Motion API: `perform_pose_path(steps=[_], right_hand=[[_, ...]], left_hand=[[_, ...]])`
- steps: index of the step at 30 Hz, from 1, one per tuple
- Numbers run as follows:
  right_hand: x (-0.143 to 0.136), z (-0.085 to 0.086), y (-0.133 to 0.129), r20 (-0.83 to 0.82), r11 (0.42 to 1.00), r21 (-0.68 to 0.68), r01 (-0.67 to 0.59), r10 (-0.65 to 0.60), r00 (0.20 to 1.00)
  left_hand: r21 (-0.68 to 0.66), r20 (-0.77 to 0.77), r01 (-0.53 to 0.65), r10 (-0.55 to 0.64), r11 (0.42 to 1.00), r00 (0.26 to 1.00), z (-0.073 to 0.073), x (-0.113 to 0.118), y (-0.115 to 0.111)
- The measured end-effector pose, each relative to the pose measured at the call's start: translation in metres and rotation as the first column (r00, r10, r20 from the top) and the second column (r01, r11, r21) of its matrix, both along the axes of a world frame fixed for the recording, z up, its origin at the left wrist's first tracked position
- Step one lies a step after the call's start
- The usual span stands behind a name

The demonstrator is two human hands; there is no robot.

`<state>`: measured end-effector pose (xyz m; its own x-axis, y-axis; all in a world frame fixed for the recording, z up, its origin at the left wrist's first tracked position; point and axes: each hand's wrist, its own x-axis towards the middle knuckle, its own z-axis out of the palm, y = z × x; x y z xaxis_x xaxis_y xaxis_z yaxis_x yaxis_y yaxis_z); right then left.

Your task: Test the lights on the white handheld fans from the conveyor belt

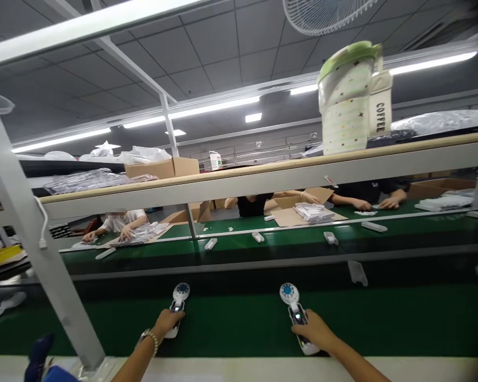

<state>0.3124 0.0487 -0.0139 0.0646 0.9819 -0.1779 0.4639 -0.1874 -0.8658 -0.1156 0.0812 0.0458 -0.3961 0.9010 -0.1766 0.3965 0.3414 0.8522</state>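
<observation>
My left hand (168,321) grips a white handheld device (181,291) by its long body. The device has a round head with a dark, bluish face, and a small light shows in its body. My right hand (314,331) is closed around a second white handheld device (289,293) of the same shape, with a bright blue disc in its head. Its body looks uncovered, with dark inner parts and a lit spot. Both devices lie on or just above the green belt (231,323), heads pointing away from me. My fingers partly hide both bodies.
Beyond a metal rail, white plastic shells (211,244) lie scattered on the belt. A grey post (59,265) stands at left; a shelf (263,183) crosses ahead, bearing a cup (344,106). People work opposite, beside stacked white parts (314,212) on cardboard.
</observation>
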Motion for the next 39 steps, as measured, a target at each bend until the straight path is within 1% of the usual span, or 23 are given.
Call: perform_pose_path(steps=[1, 2, 3, 5, 6, 7, 9, 10, 11, 12, 14, 16, 18, 20, 22, 25, 28, 30, 35, 39], right_hand=[[-0.004, -0.003, -0.001, -0.105, 1.000, -0.012, 0.006, -0.007, 0.994], [-0.007, -0.006, -0.003, -0.242, 1.000, -0.023, 0.018, -0.023, 0.970], [-0.010, -0.010, -0.003, -0.390, 0.999, -0.030, 0.033, -0.042, 0.920], [-0.015, -0.015, -0.003, -0.643, 0.998, -0.018, 0.055, -0.054, 0.764], [-0.016, -0.018, -0.002, -0.719, 0.998, -0.001, 0.060, -0.042, 0.694], [-0.016, -0.019, 0.000, -0.759, 0.998, 0.011, 0.061, -0.031, 0.650], [-0.014, -0.019, 0.002, -0.811, 0.997, 0.000, 0.071, -0.042, 0.584], [-0.012, -0.018, 0.002, -0.829, 0.997, -0.021, 0.076, -0.059, 0.557], [-0.010, -0.015, 0.000, -0.839, 0.996, -0.039, 0.076, -0.074, 0.539], [-0.008, -0.012, -0.002, -0.847, 0.997, -0.035, 0.062, -0.063, 0.527], [-0.004, -0.006, -0.007, -0.847, 0.998, -0.021, 0.054, -0.047, 0.530], [0.000, -0.001, -0.010, -0.857, 1.000, 0.001, 0.026, -0.012, 0.514], [0.002, 0.002, -0.013, -0.864, 0.999, -0.036, 0.013, -0.037, 0.502], [0.003, 0.004, -0.017, -0.863, 0.997, -0.075, -0.007, -0.061, 0.502], [0.002, 0.006, -0.020, -0.852, 0.996, -0.089, -0.021, -0.065, 0.520], [0.000, 0.006, -0.022, -0.825, 0.996, -0.087, -0.019, -0.061, 0.562], [0.000, 0.003, -0.021, -0.814, 0.996, -0.081, -0.029, -0.050, 0.578], [0.000, 0.001, -0.020, -0.810, 0.996, -0.079, -0.032, -0.045, 0.584], [0.000, -0.003, -0.019, -0.789, 0.997, -0.083, -0.005, -0.062, 0.612], [0.002, -0.005, -0.017, -0.764, 0.995, -0.102, 0.022, -0.093, 0.638]], left_hand=[[0.017, 0.077, 0.035, -0.037, 0.999, 0.996, -0.002, 0.013, 0.001], [0.041, 0.153, 0.071, -0.077, 0.997, 0.985, -0.005, 0.028, 0.001], [0.074, 0.220, 0.102, -0.116, 0.992, 0.968, -0.010, 0.045, 0.001], [0.140, 0.323, 0.152, -0.190, 0.978, 0.927, -0.026, 0.080, -0.002], [0.172, 0.371, 0.174, -0.227, 0.970, 0.901, -0.035, 0.097, -0.003], [0.205, 0.437, 0.194, -0.267, 0.959, 0.859, -0.045, 0.113, -0.006], [0.232, 0.467, 0.250, -0.333, 0.940, 0.819, -0.061, 0.140, -0.013], [0.239, 0.464, 0.272, -0.356, 0.932, 0.811, -0.065, 0.149, -0.017], [0.240, 0.467, 0.286, -0.368, 0.928, 0.804, -0.067, 0.156, -0.022], [0.239, 0.470, 0.309, -0.388, 0.921, 0.793, -0.065, 0.161, -0.027], [0.221, 0.463, 0.379, -0.439, 0.899, 0.770, -0.057, 0.164, -0.034], [0.230, 0.496, 0.358, -0.426, 0.905, 0.757, -0.048, 0.162, -0.034], [0.221, 0.560, 0.325, -0.392, 0.920, 0.730, -0.044, 0.158, -0.032], [0.199, 0.618, 0.305, -0.361, 0.931, 0.699, -0.043, 0.154, -0.030], [0.191, 0.654, 0.302, -0.351, 0.934, 0.670, -0.044, 0.151, -0.031], [0.240, 0.684, 0.338, -0.406, 0.910, 0.607, -0.044, 0.149, -0.033], [0.280, 0.696, 0.392, -0.467, 0.876, 0.545, -0.042, 0.149, -0.037], [0.282, 0.695, 0.412, -0.481, 0.866, 0.535, -0.041, 0.150, -0.039], [0.271, 0.684, 0.417, -0.478, 0.868, 0.550, -0.041, 0.149, -0.041], [0.288, 0.680, 0.436, -0.502, 0.853, 0.533, -0.042, 0.148, -0.041]])
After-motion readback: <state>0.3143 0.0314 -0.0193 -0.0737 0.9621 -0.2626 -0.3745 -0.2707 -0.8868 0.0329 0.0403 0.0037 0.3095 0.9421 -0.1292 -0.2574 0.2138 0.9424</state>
